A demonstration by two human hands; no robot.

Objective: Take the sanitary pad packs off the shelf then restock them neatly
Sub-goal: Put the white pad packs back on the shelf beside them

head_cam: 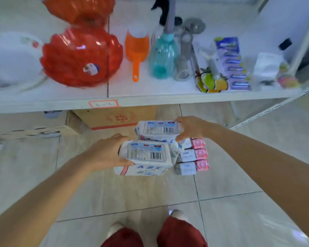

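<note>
A person stands over a tiled floor [150,193] at the centre of the frame, each of the hands closed on a white sanitary pad pack; the left hand [105,152] grips the nearer pack [146,154] by its left end, barcode face up, while the right hand [191,129] clasps the farther pack [159,130] by its right end, just above and behind the first; the two packs overlap slightly, though whether they touch is hard to tell; under the nearer pack, another white pack lettered ABC [141,171] shows its long side; just right of centre, three smaller blue-and-pink packs [193,155] sit stacked one on another on the floor, close under the right hand; across the upper half of the frame runs a white shelf [150,98] carrying red plastic bowls [80,57] at upper left, an orange scoop [136,49], a teal bottle [161,57] and carded goods at upper right; a cardboard box [114,118] rests beneath the shelf; red trousers [180,232] and pale shoes show at the bottom edge.
</note>
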